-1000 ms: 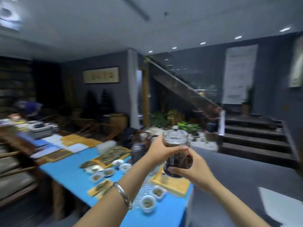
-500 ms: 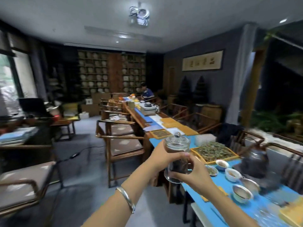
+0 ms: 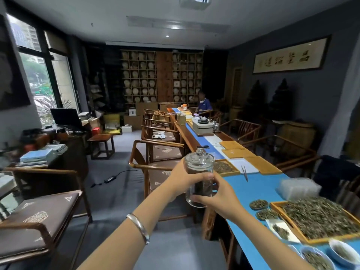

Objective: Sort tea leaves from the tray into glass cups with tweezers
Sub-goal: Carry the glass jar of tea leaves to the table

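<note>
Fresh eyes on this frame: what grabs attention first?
The lidded glass jar of dark tea, held up at centre frame by the left hand and right hand. Next, the wooden tray heaped with tea leaves at lower right on the long blue table.

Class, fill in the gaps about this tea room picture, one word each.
1. Both hands hold a glass jar closed with a ____.
2. The left wrist wears a silver ____.
3. The tweezers lie on the ____ tablecloth.
4. The jar holds ____ tea leaves.

Missing words: lid; bracelet; blue; dark
</note>
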Tool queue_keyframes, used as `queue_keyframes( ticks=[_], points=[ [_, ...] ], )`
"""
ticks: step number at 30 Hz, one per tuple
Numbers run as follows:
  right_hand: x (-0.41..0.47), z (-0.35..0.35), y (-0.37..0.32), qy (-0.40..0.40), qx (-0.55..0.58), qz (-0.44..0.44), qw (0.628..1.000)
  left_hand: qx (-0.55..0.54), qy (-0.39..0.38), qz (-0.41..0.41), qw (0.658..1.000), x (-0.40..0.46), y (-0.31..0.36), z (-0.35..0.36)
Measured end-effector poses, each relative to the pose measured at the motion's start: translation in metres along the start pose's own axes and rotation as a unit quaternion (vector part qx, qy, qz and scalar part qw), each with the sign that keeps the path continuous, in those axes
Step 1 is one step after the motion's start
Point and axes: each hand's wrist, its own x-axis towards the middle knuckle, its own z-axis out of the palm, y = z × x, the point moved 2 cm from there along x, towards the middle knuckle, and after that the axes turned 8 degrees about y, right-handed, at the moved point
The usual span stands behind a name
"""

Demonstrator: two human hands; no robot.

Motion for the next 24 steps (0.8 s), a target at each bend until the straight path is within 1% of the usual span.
queue_keyframes(
  ticks=[5, 9, 12, 15, 19, 24],
  points=[
    [0.072, 0.029, 0.044, -0.001, 0.014, 0.012, 1.000, 0.017, -0.003, -0.022, 1.000, 0.086, -0.036, -0.012],
    [0.124, 0.048, 0.084, 0.011, 0.017, 0.035, 0.999, -0.001, -0.031, -0.024, 0.999, 0.157, -0.075, -0.016],
    [0.161, 0.060, 0.113, 0.031, 0.004, 0.050, 0.998, -0.027, -0.065, -0.028, 0.997, 0.211, -0.107, -0.015],
    [0.199, 0.069, 0.147, 0.064, -0.002, 0.085, 0.994, -0.049, -0.106, -0.032, 0.993, 0.266, -0.137, -0.012],
    [0.242, 0.076, 0.186, 0.111, -0.012, 0.133, 0.985, -0.022, -0.160, -0.017, 0.987, 0.332, -0.159, 0.001],
    [0.272, 0.070, 0.232, 0.171, -0.034, 0.184, 0.967, -0.006, -0.234, -0.007, 0.972, 0.400, -0.190, 0.034]
  ],
)
